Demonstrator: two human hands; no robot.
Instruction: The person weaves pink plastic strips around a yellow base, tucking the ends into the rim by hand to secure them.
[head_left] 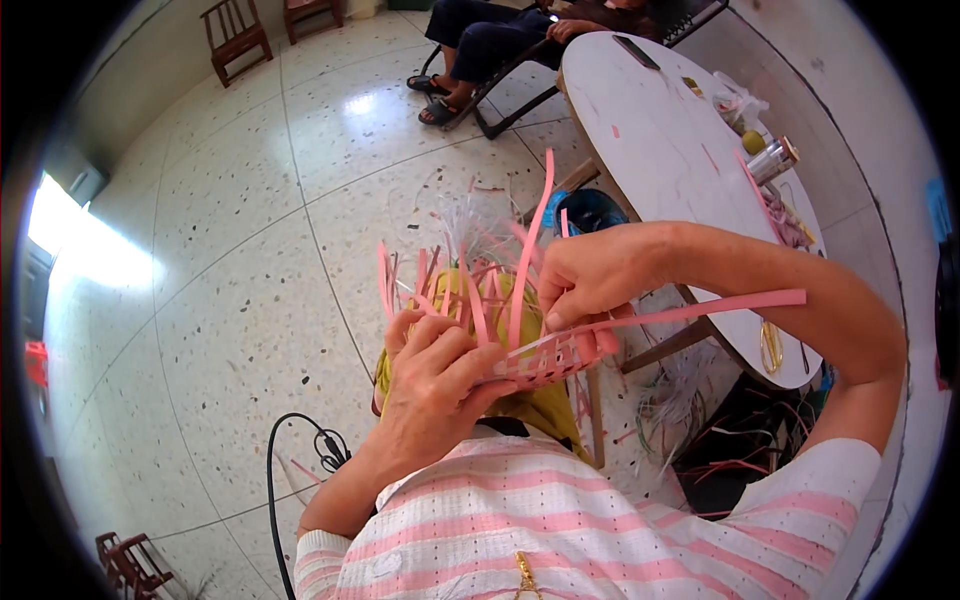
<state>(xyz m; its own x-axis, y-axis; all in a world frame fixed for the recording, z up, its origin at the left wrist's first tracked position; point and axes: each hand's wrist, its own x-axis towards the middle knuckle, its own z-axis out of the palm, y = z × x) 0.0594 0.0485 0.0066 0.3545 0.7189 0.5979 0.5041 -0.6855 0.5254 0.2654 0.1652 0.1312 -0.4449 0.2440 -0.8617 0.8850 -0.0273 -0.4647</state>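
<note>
A partly woven basket (545,364) of pink and white plastic strips rests over my lap, on yellow-green cloth (543,408). Loose pink strip ends (527,262) stand up from its far side. My left hand (440,365) is wrapped round the basket's left part, its thumb near the lower edge. At the right part, my right hand (597,280) pinches a pink strip, with fingers curled by the weave. One long pink strip (720,305) runs out from under this hand to the right, past my forearm. The fingertips' exact hold is partly hidden.
A white oval table (640,110) at the right bears a phone (636,51), a metal can (772,160) and scissors (771,346). Beside it are a blue-lined bin (590,212) and a dark box (735,440) with strips. Another person's feet (437,98) are at the back.
</note>
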